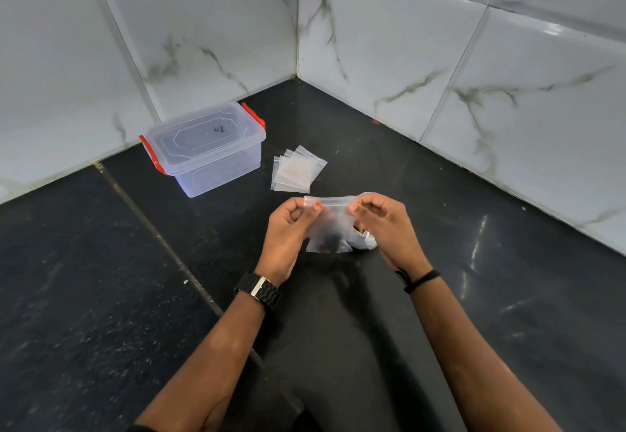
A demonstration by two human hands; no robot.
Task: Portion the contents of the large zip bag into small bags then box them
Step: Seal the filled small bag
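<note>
Head view: a small clear zip bag [330, 225] is held up above the dark floor [101, 296], its top edge pinched at both ends. The left hand [288, 225] is curled, thumb and forefinger pinching the bag's left top corner; a black watch [259, 291] is worn on that wrist. The right hand [386, 225] is curled the same way, pinching the right top corner; a thin black band [418, 279] is seen on its wrist. Something dark is seen at the bottom of the small bag, not identifiable. Behind it, partly hidden by the right hand, the large zip bag [364, 243] lies on the floor. A fanned stack of empty small bags [296, 170] is laid just beyond the hands. A clear lidded box [206, 150] with red latches is set near the tiled wall [440, 59], left of the stack, lid closed
</note>
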